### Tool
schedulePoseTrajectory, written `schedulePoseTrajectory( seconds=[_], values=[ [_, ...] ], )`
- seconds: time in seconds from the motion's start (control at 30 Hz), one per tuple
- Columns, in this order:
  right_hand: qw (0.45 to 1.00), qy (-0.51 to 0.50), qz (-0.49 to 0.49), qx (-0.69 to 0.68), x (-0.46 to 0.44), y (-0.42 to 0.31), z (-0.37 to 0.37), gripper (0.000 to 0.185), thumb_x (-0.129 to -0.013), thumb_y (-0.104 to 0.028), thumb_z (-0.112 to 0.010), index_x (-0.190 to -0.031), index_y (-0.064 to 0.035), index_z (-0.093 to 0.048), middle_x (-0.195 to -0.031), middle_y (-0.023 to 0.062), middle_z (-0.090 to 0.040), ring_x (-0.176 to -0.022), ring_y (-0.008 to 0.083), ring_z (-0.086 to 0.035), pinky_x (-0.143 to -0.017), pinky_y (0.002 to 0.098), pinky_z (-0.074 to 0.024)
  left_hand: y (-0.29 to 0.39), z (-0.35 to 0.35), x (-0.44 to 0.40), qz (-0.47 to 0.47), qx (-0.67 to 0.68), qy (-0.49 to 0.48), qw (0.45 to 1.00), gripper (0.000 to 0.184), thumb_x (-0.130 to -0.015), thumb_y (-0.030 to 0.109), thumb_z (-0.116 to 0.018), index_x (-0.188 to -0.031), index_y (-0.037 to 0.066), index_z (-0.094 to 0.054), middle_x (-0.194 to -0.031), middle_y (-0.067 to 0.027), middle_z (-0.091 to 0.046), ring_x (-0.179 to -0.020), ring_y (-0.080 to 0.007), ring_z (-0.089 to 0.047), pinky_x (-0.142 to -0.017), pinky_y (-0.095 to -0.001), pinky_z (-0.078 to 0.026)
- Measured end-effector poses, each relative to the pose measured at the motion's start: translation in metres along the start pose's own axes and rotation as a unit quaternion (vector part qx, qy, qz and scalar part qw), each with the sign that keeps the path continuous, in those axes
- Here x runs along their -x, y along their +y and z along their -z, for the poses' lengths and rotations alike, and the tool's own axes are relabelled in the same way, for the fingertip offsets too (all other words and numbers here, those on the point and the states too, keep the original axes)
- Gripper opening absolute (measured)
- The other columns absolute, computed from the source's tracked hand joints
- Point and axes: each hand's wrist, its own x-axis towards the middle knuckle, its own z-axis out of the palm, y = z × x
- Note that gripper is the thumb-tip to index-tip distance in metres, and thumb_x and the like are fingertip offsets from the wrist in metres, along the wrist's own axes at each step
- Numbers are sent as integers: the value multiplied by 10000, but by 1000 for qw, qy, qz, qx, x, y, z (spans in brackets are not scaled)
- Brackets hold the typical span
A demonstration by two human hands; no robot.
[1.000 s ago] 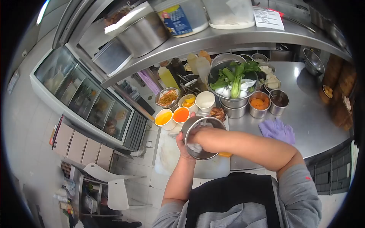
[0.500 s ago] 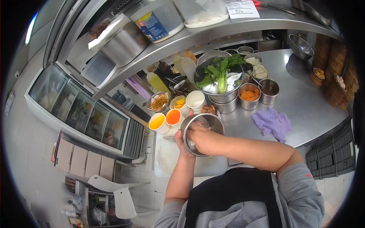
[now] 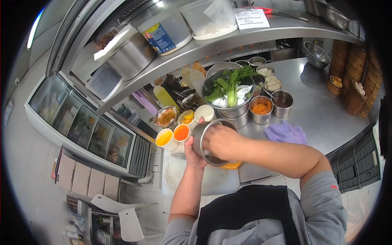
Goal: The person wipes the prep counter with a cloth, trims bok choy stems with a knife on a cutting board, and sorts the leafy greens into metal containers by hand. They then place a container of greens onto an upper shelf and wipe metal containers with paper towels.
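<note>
My left hand (image 3: 193, 152) grips the outside of a steel bowl (image 3: 200, 134) that is tilted toward my right. Inside the bowl's mouth is my right hand (image 3: 222, 142), fingers bent down and their tips hidden, so what they hold cannot be made out. Below the bowl lies a white cutting board (image 3: 196, 179), with an orange item (image 3: 231, 165) at its right edge. Just behind stand cups of yellow liquid (image 3: 164, 138) and orange liquid (image 3: 181, 132), plus an empty white cup (image 3: 205, 113).
A bowl of leafy greens and white pieces (image 3: 231, 92) stands behind my hands. Right of it are steel pots, one with orange pieces (image 3: 261, 108), and a purple cloth (image 3: 286, 133). A metal shelf (image 3: 228, 37) crosses above the counter, and bamboo steamers (image 3: 354, 77) stand at the right.
The view has shifted. The bowl has tilted further onto its side, and my right hand has moved within its mouth. My left hand keeps its grip.
</note>
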Motion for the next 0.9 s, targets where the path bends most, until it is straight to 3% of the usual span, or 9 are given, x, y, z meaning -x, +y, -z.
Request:
schedulePoseTrajectory(
  seconds=[0.17, 0.23, 0.3, 0.37, 0.43, 0.47, 0.73, 0.8, 0.9],
  values=[
    [978, -56, -193, -63, -32, 57, -24, 372, -784, -221, -626, -1094, -16, -598, -1043, 187, -625, -966, 351, -624, -856, 404, -492, 19, 1, -64, -53, -24, -41, 997, 758, -869, 412, -517, -1501, 79, -265, -1426, -124, -441, -1299, -262, -451, -1111, -401, -319],
    [986, -21, -135, -96, -54, 88, -21, 342, -796, -212, -623, -1096, -48, -607, -1069, 166, -639, -970, 310, -629, -836, 354, -497, 29, -13, -88, -67, -49, -40, 996, 742, -865, 378, -535, -1495, 79, -283, -1396, -114, -466, -1271, -247, -471, -1094, -380, -332],
    [859, 67, -183, -474, -68, 110, -23, 317, -811, -201, -614, -1102, -75, -608, -1096, 139, -641, -951, 251, -626, -837, 315, -486, 36, -17, -115, -86, -73, -61, 992, 739, -856, 353, -557, -1491, 80, -293, -1356, -116, -493, -1236, -238, -491, -1070, -369, -350],
    [907, 59, -136, -395, -72, 126, -14, 317, -842, -217, -622, -1125, -75, -607, -1078, 92, -646, -939, 189, -611, -843, 299, -477, 40, -19, -140, -99, -80, -64, 990, 728, -849, 323, -571, -1481, 75, -309, -1322, -120, -510, -1205, -229, -507, -1042, -363, -371],
    [624, 67, -303, -717, -69, 136, -8, 283, -935, -151, -553, -1208, -77, -573, -1138, 30, -619, -1003, 127, -596, -858, 286, -495, 38, -16, -163, -97, -95, -39, 990, 694, -847, 294, -571, -1460, 62, -343, -1292, -122, -533, -1184, -222, -520, -1024, -358, -387],
    [712, 39, -290, -638, -65, 144, -6, 343, -927, -191, -593, -1248, -70, -572, -1172, 38, -619, -1026, 124, -589, -882, 293, -493, 38, -14, -171, -85, -116, -17, 990, 619, -848, 274, -571, -1403, 46, -419, -1242, -112, -566, -1147, -214, -539, -997, -346, -401],
    [745, -39, -357, -562, -71, 178, -3, 411, -911, -232, -624, -1283, -69, -565, -1199, 52, -622, -1053, 146, -592, -893, 319, -485, 41, 15, -222, -43, -136, 29, 989, 396, -819, 244, -654, -1152, 41, -593, -1058, -75, -627, -963, -189, -587, -856, -332, -459],
    [895, 37, -170, -410, -76, 185, -15, 355, -912, -230, -604, -1239, -94, -589, -1159, 55, -636, -1056, 187, -604, -903, 340, -476, 44, 14, -224, -52, -192, 49, 979, 423, -805, 239, -678, -1163, 27, -601, -1029, -71, -636, -941, -178, -590, -843, -328, -463],
    [965, -19, -65, -254, -93, 207, -28, 310, -894, -222, -597, -1183, -111, -602, -1111, 80, -633, -1062, 244, -596, -924, 348, -462, 49, 11, -220, -22, -260, 13, 965, 497, -804, 252, -686, -1224, 9, -576, -1058, -73, -637, -966, -158, -578, -856, -310, -455]
  ],
)
